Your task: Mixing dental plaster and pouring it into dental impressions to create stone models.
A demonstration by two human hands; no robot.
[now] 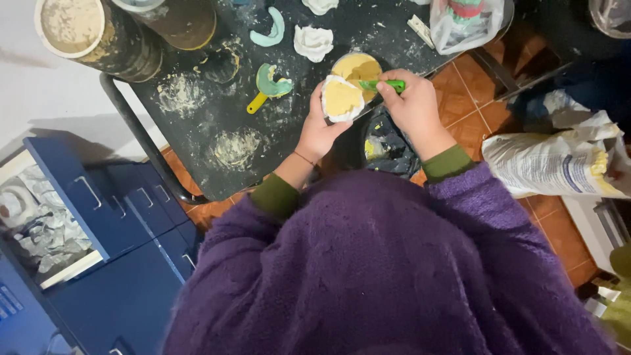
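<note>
Yellow paste fills the white mould [341, 98] gripped in the left hand [320, 128] above the worktop [197, 125], right hand [413, 105] fingers pinching the green spatula [381, 85]; steady, level strokes would likely spread it evenly.

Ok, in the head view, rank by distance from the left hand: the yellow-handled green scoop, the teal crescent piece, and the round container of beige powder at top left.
From the left hand, which holds a white mould filled with yellow paste:
1. Yellow-handled green scoop: on the black table, just to its left.
2. Teal crescent piece: farther up the table.
3. Round container of beige powder: far top-left corner.
</note>
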